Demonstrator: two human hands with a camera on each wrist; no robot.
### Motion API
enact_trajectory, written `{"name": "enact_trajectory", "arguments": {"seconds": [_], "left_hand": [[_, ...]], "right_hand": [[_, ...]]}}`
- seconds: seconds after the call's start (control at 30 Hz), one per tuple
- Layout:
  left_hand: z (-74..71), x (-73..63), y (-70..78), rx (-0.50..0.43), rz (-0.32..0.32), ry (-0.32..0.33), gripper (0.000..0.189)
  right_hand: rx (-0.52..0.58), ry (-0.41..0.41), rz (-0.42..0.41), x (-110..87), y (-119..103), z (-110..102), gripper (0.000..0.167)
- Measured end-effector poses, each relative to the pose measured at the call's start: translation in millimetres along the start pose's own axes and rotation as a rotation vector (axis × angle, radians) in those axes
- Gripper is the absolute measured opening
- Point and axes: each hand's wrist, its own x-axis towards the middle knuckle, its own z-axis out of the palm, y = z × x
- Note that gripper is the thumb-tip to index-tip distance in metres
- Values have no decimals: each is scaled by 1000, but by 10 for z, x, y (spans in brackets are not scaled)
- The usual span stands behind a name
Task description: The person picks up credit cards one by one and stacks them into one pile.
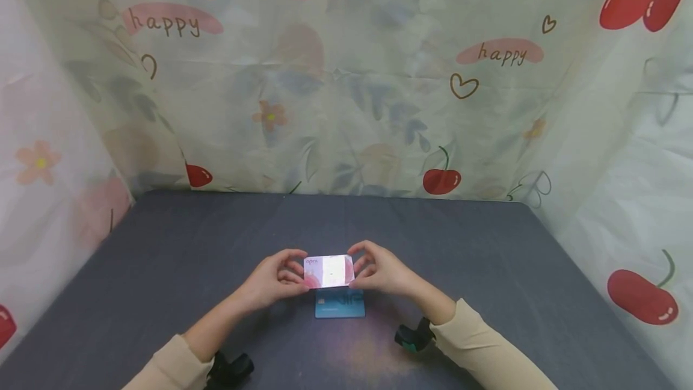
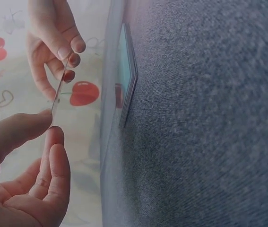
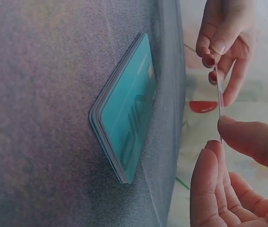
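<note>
Between both hands is a pink and white card [image 1: 328, 271] with a bright glare across its middle. My left hand [image 1: 276, 277] pinches its left end between thumb and fingers, while the right hand [image 1: 381, 268] pinches the right end. Seen edge-on in the left wrist view, the thin card [image 2: 59, 90] is raised above the table. Below it lies a small stack of cards [image 3: 124, 113], a blue-green one with dark lettering and a chip on top. In the head view the pink card overlaps the far part of the blue-green card [image 1: 340, 306].
Dark grey cloth covers the table [image 1: 216, 227]. A pale curtain [image 1: 346, 107] printed with cherries, hearts and flowers hangs at the back and both sides. Black wrist devices [image 1: 414, 336] are strapped by the beige sleeves [image 1: 482, 342].
</note>
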Motion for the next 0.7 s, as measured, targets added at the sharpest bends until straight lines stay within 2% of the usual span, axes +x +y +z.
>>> {"name": "enact_trajectory", "arguments": {"seconds": [0.2, 0.43, 0.7], "left_hand": [[35, 6, -14, 6, 12, 2, 61], [69, 13, -25, 25, -3, 19, 59], [80, 4, -36, 24, 15, -1, 59]], "right_hand": [[-4, 4, -19, -24, 32, -2, 52], [1, 7, -29, -52, 47, 0, 51], [2, 4, -39, -81, 70, 0, 51]]}}
